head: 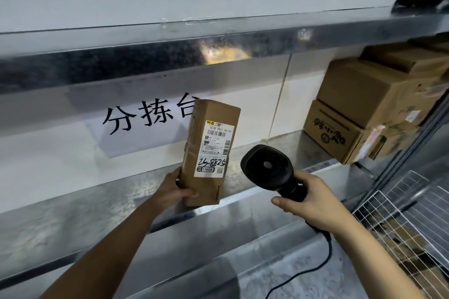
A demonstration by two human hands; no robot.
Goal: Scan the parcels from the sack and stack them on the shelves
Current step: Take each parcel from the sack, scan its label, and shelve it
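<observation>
Narrow parcel point(213, 114) held upright beside the scanner point(269, 167), at the front edge of a metal shelf point(97, 201).

The left grip point(175, 189) clasps the parcel's lower left corner, thumb across the front. The parcel is a tall, slim box of brown cardboard, creased down its left side and leaning slightly right. Its white shipping label point(215, 150) carries barcodes, small print and handwritten digits ending 8825. The right grip point(313, 201) is wrapped round the black scanner's handle, with the scanner's head just right of the parcel and apart from it. Brown cartons point(364, 109) are stacked further right on the shelf.
</observation>
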